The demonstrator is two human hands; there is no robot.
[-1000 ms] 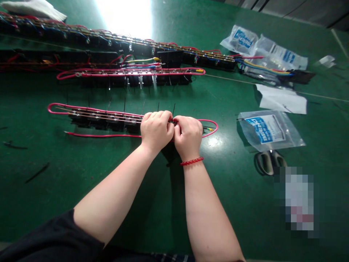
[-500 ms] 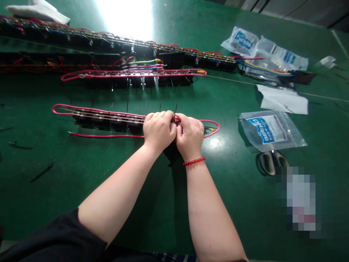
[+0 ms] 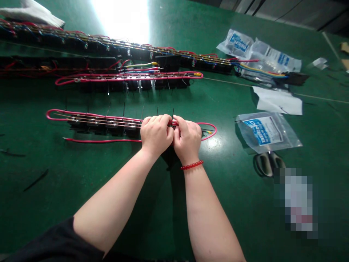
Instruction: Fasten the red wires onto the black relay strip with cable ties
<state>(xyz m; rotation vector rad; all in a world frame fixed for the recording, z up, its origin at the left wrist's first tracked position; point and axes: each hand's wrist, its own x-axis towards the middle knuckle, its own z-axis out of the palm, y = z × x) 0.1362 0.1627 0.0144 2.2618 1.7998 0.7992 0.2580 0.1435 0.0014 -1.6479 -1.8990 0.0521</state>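
- Pinching the red wire [image 3: 174,123] with the left hand [image 3: 156,134] and right hand [image 3: 187,138] pressed together, exact finger contact hidden
- Lying along the black relay row [image 3: 103,125] on the green mat [image 3: 81,174]
- Standing upright from the row: black cable ties [image 3: 157,111]
- Resting well right: scissors [image 3: 268,163] below a plastic bag [image 3: 265,133]

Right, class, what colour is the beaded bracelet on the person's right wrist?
Red: the bracelet shows best in the head view.
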